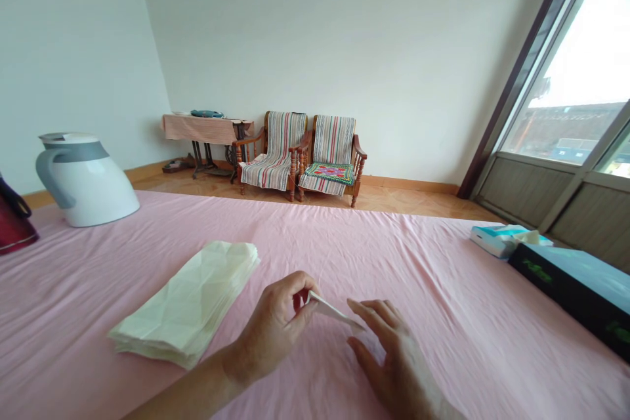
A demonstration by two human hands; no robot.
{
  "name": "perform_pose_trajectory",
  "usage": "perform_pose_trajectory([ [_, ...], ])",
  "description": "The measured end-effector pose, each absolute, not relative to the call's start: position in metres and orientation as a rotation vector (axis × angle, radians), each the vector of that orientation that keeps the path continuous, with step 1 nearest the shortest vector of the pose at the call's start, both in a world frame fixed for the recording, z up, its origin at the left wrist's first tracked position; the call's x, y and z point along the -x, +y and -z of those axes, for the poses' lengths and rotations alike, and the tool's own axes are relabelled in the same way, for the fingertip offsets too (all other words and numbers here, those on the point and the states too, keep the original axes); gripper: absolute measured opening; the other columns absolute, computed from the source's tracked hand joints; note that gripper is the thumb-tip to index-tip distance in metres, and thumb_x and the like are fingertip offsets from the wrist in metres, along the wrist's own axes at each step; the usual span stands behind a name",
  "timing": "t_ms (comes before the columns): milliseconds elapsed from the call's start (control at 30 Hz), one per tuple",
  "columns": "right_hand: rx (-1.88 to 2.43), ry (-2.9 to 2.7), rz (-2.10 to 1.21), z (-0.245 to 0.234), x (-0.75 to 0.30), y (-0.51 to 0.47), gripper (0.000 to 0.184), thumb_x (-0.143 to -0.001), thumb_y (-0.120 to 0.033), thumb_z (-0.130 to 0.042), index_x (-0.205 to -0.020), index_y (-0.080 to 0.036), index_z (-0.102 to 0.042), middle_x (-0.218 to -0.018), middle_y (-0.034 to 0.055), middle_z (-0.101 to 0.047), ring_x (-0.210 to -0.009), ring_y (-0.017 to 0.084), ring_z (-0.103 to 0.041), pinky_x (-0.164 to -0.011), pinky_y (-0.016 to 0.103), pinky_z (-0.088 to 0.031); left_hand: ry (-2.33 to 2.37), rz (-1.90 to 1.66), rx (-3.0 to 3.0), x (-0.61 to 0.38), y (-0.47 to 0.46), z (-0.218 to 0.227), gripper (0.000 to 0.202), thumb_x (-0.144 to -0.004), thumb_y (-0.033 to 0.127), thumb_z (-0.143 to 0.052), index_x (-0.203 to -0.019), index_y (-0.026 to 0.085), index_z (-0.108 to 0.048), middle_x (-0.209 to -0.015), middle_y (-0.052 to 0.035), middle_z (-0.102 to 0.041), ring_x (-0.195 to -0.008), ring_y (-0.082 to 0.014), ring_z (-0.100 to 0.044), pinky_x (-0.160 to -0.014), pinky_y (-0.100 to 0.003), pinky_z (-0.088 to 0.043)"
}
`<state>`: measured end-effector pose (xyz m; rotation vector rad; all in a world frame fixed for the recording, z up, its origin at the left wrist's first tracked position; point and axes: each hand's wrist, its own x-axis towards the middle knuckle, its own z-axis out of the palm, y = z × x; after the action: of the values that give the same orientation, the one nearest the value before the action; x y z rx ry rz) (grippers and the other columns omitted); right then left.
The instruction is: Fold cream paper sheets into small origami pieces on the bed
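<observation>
My left hand (275,328) is closed in a pinch on one end of a small folded white paper napkin (335,310), held just above the pink tablecloth (443,315). My right hand (388,354) lies beside it with its fingers stretched out, fingertips touching the napkin's other end. A stack of folded cream napkins (189,302) rests on the cloth just to the left of my left hand.
A white electric kettle (83,177) stands at the far left, with a dark red object (12,223) at the left edge. A tissue pack (502,238) and a dark box (575,289) lie at the right. Two wooden chairs (300,154) and a small table (207,131) stand by the far wall.
</observation>
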<state>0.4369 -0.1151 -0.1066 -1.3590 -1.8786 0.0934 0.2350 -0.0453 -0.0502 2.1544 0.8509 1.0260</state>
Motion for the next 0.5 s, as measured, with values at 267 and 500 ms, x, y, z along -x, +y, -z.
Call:
perform_pose_trajectory([
  [267, 1.423, -1.883, -0.077, 0.112, -0.439, -0.114, 0.036, -0.084, -0.015, -0.049, -0.118, -0.020, -0.056, -0.093, 0.0068, -0.066, -0.083, 0.023, -0.061, -0.070, 0.037, -0.050, 0.832, -0.928, -1.642, -0.242, -0.028, 0.055, 0.013, -0.073, 0.026, -0.062, -0.071, 0.017, -0.053, -0.064, 0.0027, -0.054, -0.061, -0.0119, -0.050, -0.058, -0.021, -0.038],
  [500, 1.416, -1.880, -0.144, 0.110, -0.438, -0.112, 0.034, -0.083, -0.014, -0.046, -0.114, -0.021, -0.058, -0.091, 0.0047, -0.068, -0.080, 0.019, -0.063, -0.071, 0.031, -0.048, 0.858, -0.911, -1.512, -0.239, -0.017, 0.068, 0.020, -0.071, 0.032, -0.064, -0.072, 0.017, -0.050, -0.062, 0.0030, -0.055, -0.056, -0.0102, -0.050, -0.053, -0.019, -0.036],
])
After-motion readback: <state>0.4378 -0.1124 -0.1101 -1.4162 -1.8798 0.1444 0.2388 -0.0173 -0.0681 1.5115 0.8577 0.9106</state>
